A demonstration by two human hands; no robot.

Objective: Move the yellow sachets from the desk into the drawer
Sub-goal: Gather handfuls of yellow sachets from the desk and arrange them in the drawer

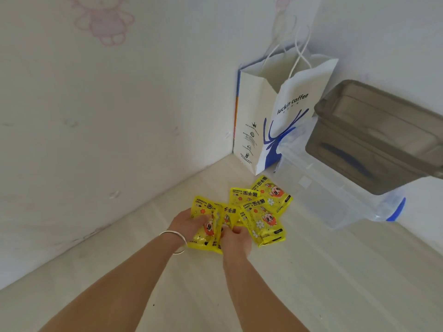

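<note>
We are looking down at a pale wood-grain desk (311, 283) running into a white corner, and a loose cluster of yellow sachets (261, 212) is lying on it, overlapping one another (the nearest ones are partly hidden under two hands). A white paper bag (271, 130) with blue print is standing upright on the desk in the corner, just behind the sachets. Beside it a clear plastic box (330, 195) with a blue clasp is sitting on the desk, touching the bag's lower right side.
</note>
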